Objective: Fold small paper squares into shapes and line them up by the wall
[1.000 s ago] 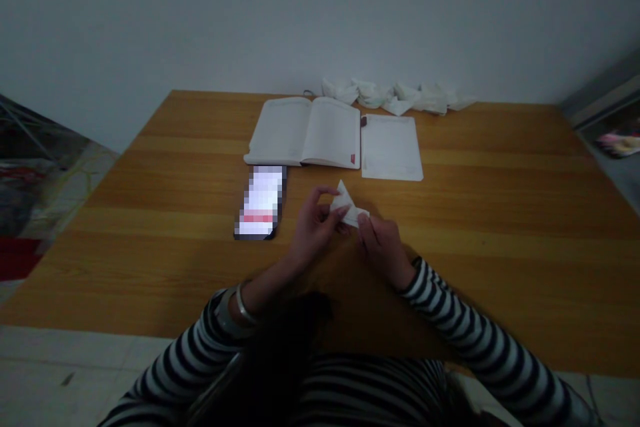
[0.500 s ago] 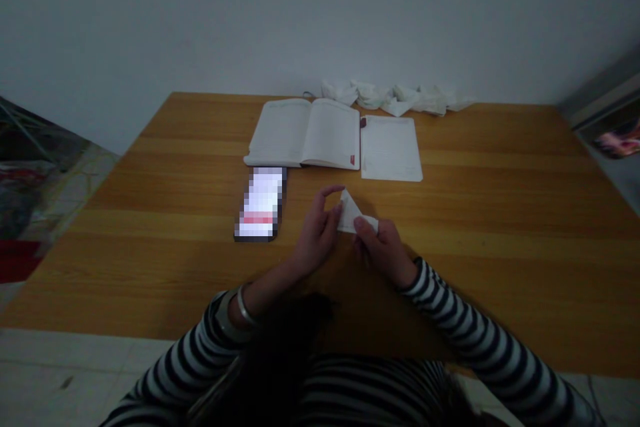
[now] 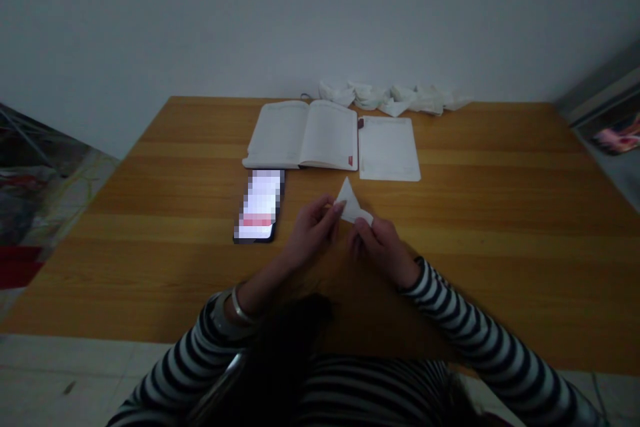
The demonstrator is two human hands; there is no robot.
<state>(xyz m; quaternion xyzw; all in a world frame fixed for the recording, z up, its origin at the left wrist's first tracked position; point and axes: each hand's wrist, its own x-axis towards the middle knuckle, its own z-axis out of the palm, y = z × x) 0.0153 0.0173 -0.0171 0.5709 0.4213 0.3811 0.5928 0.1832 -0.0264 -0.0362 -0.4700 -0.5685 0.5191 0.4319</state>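
Between my hands, above the table, is a small folded piece of white paper [image 3: 349,203] with a pointed, triangular top. My left hand [image 3: 316,223] pinches its left edge between thumb and fingers. On the lower right, my right hand [image 3: 379,240] grips a narrower folded end, thumb on top. The fingers hide parts of the paper's lower edges. Left of my hands lies a smartphone [image 3: 260,207] with a lit, pixelated screen.
An open notebook [image 3: 305,133] lies beyond my hands, with a loose white sheet [image 3: 390,149] to its right. Crumpled white tissues [image 3: 395,99] line the wall at the back edge of the wooden table [image 3: 500,213].
My left index finger has come down from the paper's tip and now pinches lower on its left edge. The paper's point stands freer and a little higher.
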